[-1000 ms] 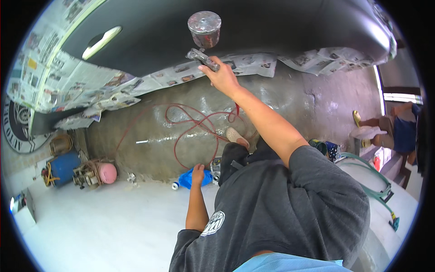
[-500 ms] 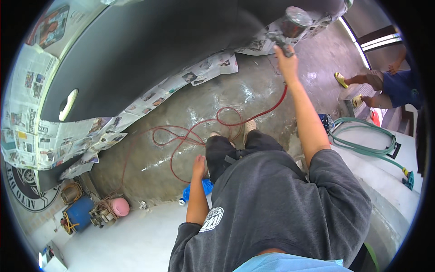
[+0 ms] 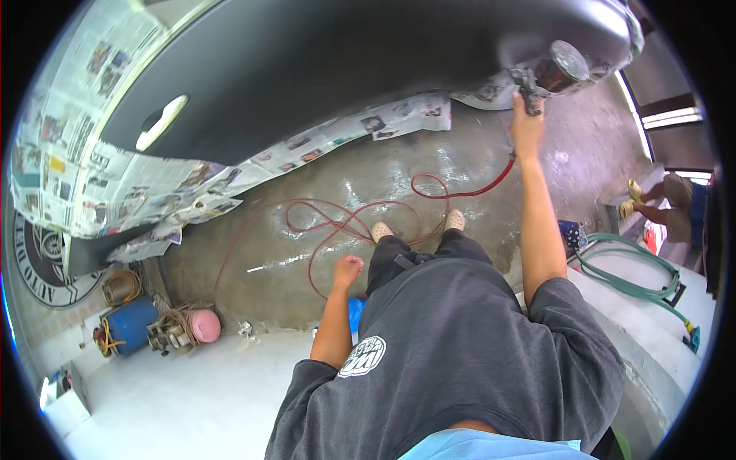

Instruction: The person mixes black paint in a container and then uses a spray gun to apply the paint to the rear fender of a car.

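My right hand (image 3: 528, 123) grips a spray gun (image 3: 526, 86) at arm's length. A dark paint cup (image 3: 562, 69) with a pale lid sits on the gun. The gun is close to the lower edge of a dark grey car body panel (image 3: 307, 77), at its right end. From below my right hand a red air hose (image 3: 491, 188) runs off and loops over the floor. My left hand (image 3: 349, 271) hangs beside my left leg, its fingers curled in with nothing seen in them.
Newspaper masking (image 3: 337, 136) borders the panel below and at left. A blue tank (image 3: 132, 326) and a pink tank (image 3: 203, 326) stand at lower left. A coiled green hose (image 3: 629, 287) lies on a white ledge at right. Another person (image 3: 675, 203) is at the far right.
My right hand has moved the spray gun along the panel, and the panel sits lower in view. My left hand has come up slightly and turned. The other person shows less.
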Demonstrator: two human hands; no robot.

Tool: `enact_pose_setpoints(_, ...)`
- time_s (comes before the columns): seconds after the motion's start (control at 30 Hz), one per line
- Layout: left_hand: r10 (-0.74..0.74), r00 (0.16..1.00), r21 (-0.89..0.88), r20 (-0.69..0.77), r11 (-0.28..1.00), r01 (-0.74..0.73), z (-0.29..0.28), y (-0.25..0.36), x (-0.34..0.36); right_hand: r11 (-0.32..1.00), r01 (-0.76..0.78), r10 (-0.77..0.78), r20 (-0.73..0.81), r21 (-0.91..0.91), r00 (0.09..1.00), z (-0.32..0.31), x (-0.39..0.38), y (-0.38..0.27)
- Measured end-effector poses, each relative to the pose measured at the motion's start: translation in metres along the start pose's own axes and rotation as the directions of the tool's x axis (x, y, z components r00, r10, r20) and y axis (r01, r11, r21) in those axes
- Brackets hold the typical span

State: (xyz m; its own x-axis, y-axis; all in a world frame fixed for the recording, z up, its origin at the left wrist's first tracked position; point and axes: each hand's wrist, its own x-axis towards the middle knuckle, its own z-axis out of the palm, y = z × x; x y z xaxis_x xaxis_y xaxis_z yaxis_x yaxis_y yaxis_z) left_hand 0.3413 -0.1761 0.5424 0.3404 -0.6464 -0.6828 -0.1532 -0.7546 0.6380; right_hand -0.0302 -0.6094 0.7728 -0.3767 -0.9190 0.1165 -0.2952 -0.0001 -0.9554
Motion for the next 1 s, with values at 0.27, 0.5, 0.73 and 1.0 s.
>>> enact_pose_setpoints(0.27, -0.078, 0.997, -0.012, -0.01, 0.997, 0.078, -0.096, -0.052, -0.006, 0.996, -0.002, -0.038, 0.462, 0.086, 0.886, 0.193, -0.17, -0.081)
enact_pose_setpoints(0.5, -0.039, 0.997, 0.059, -0.066, 0.997, 0.043, -0.147, -0.084, 0.009, 0.981, -0.091, -0.072, 0.755, 0.172, 0.652, 0.255, -0.252, -0.16)
enact_pose_setpoints(0.73, -0.015, 0.999, 0.156, 0.046, 0.988, 0.008, -0.144, -0.067, 0.032, 0.989, -0.096, 0.014, 0.572, 0.113, 0.82, 0.196, -0.177, -0.119)
enact_pose_setpoints(1.0, 0.026, 0.98, 0.212, 0.198, 0.975, -0.068, -0.122, -0.017, 0.063, 0.997, -0.061, 0.059, 0.035, 0.052, 0.998, 0.055, -0.046, -0.072)
